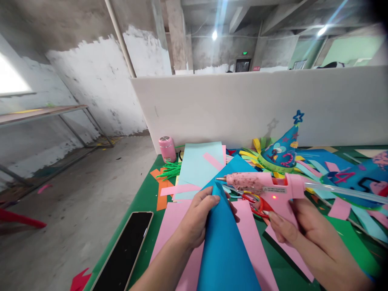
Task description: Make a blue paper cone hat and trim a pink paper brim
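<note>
My left hand (201, 216) is wrapped round a blue sheet of paper rolled into a cone (226, 250), its narrow end pointing away from me. Some of the fingers are hidden behind the paper. In my right hand (306, 234) is a pink hot glue gun (254, 184) with a lit red light and a clear glue stick running out of its back. The gun's metal nozzle points left, close to the upper part of the cone; whether it touches the paper I cannot tell. Under the cone lie sheets of pink paper (168, 230).
A phone (125, 250) lies at the table's left edge. Farther back are a pink canister (167, 149), green pipe cleaners (169, 169), light blue paper (197, 161) and red-handled scissors (256, 204). A decorated blue party hat (281, 149) stands before a white partition (242, 107); paper strips surround it.
</note>
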`<state>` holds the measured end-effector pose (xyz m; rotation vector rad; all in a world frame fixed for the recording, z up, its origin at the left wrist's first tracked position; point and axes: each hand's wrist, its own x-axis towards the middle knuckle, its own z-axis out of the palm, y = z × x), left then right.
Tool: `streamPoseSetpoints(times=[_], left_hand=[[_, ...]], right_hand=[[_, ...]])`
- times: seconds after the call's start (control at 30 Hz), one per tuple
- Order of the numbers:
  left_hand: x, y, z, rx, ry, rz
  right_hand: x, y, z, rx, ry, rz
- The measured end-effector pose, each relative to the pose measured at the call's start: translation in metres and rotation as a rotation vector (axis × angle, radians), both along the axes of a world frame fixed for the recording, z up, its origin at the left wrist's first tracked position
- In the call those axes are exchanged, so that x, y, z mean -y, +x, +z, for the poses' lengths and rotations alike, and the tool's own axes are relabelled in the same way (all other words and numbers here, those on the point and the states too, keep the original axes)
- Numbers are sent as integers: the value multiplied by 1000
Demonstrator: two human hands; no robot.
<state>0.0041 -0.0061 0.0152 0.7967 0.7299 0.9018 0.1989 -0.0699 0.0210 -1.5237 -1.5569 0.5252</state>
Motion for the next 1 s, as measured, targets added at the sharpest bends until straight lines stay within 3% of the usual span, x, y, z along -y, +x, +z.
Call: streamPoseSetpoints(times=[0.3,0.57,0.83,1.0], left_hand=[[-1,0,-3,2,15,-3],[0,0,-1,5,-4,7],[-2,-1,-2,-3,6,5],[-2,-1,-4,0,-1,7]], right_hand=[[0,12,-11,112,53,142],[12,11,-15,115,46,112],[21,-2,-12,-124,-7,-114],[23,0,-20,-113,-21,-160]])
